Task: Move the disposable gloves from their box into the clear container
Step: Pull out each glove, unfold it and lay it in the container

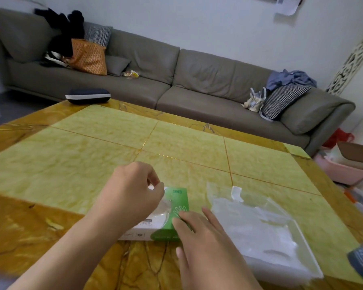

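Near the worktop's (105, 143) front edge, the right hand (205, 237) lays spread fingers on the glove box (177, 203) to steady it while the left hand's (132, 193) grip pinches at its opening, the clear container (266, 233) just beside, ready to receive.

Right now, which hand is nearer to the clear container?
Right. The right hand rests with straight fingers on the green end of the glove box, just beside the clear container. The left hand is over the box's far side, farther away.
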Action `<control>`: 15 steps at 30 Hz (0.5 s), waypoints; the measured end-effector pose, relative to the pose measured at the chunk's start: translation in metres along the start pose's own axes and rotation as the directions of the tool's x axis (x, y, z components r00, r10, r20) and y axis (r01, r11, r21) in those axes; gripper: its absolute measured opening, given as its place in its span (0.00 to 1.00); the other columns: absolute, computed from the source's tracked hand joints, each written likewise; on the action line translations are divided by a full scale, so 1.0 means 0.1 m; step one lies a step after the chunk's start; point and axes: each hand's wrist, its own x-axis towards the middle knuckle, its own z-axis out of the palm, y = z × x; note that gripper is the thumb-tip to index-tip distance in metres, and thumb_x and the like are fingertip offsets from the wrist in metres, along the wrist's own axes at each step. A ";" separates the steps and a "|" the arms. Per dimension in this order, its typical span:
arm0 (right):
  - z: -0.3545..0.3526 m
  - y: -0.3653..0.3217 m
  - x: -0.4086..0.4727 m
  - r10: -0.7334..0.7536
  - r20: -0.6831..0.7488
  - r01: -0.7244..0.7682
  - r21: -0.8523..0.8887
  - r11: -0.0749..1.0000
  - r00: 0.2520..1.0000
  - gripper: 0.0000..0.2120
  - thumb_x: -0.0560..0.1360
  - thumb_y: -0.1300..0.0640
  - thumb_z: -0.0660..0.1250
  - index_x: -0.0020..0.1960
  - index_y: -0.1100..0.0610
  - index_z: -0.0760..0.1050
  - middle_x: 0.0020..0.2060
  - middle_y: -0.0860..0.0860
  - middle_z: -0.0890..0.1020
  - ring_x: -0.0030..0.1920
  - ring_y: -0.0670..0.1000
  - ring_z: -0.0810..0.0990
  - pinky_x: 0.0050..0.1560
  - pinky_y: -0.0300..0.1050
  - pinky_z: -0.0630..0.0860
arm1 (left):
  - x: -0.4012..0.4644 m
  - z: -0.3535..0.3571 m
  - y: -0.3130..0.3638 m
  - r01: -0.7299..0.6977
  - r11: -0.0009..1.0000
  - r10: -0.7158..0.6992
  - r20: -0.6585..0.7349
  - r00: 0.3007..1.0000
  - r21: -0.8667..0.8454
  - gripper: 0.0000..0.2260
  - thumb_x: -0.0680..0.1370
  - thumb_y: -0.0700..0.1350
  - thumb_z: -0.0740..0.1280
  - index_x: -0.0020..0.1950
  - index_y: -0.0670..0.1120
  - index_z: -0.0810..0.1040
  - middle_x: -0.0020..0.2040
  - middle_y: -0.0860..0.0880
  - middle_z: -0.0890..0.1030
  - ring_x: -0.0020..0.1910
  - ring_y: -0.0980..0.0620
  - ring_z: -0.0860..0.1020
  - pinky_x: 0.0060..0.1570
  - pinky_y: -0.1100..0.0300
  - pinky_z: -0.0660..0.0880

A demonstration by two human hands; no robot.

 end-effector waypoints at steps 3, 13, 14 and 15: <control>-0.02 -0.02 0.00 0.006 0.006 -0.006 -0.001 1.000 1.000 0.30 0.56 0.42 0.77 0.57 0.49 0.86 0.55 0.45 0.86 0.57 0.44 0.85 0.70 0.51 0.70 | 0.00 0.05 -0.09 -0.051 0.995 0.040 0.132 0.990 0.086 0.09 0.77 0.55 0.71 0.53 0.57 0.75 0.50 0.60 0.77 0.47 0.62 0.77 0.45 0.61 0.78; 0.05 0.00 0.00 -0.010 -0.013 0.010 0.045 0.999 1.000 0.30 0.57 0.41 0.71 0.57 0.48 0.85 0.54 0.45 0.85 0.55 0.44 0.85 0.69 0.48 0.71 | 0.04 -0.11 0.02 0.001 0.919 -0.061 -0.139 0.988 -0.394 0.07 0.81 0.52 0.69 0.45 0.52 0.82 0.37 0.50 0.84 0.28 0.53 0.77 0.31 0.56 0.75; 0.04 -0.01 0.00 0.009 0.007 -0.009 0.039 0.999 1.000 0.30 0.56 0.40 0.71 0.56 0.48 0.85 0.54 0.45 0.85 0.55 0.44 0.85 0.69 0.48 0.70 | 0.04 -0.11 0.03 0.028 0.862 -0.091 -0.099 0.991 -0.506 0.08 0.81 0.51 0.69 0.45 0.50 0.83 0.38 0.50 0.85 0.30 0.52 0.77 0.33 0.56 0.75; 0.03 -0.03 0.01 0.018 0.019 -0.018 0.023 1.000 1.000 0.29 0.57 0.39 0.71 0.56 0.48 0.85 0.54 0.45 0.85 0.55 0.44 0.85 0.69 0.48 0.68 | 0.03 -0.11 0.06 0.070 0.793 -0.125 -0.049 0.991 -0.605 0.09 0.81 0.50 0.69 0.46 0.48 0.83 0.39 0.49 0.86 0.32 0.51 0.79 0.36 0.57 0.76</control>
